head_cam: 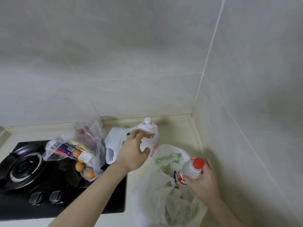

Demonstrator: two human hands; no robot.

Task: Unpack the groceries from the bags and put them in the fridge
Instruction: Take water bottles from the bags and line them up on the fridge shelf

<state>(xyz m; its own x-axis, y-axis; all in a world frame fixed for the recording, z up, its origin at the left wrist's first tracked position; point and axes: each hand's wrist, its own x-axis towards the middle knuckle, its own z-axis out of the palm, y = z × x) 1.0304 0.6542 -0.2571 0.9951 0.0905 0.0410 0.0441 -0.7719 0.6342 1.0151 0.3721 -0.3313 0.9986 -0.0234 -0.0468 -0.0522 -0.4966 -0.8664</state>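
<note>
The right hand (202, 181) is curled around a clear bottle with a red cap (191, 171), holding it tilted just above the open mouth of a white bag with green print (165, 185) that sits near the counter's (178, 128) right edge, by the tiled corner. The left hand (133, 154) reaches further back and pinches the crumpled plastic of a second white bag (114, 141) with fingers and thumb. That bag stands near the counter's back edge, and a bottle with a white cap (147, 120) pokes out of its top — most of its body is wrapped in the plastic.

To the left, a clear plastic bag (78, 145) slumps across the back right part of the black gas stove (24, 169). Brown eggs (80, 166) show through it, along with some printed packets (64, 150) and something red higher up that is too blurred to name. Two knobs (46, 197) sit along the stove's front edge — the left burner ring lies bare beside the bag.
</note>
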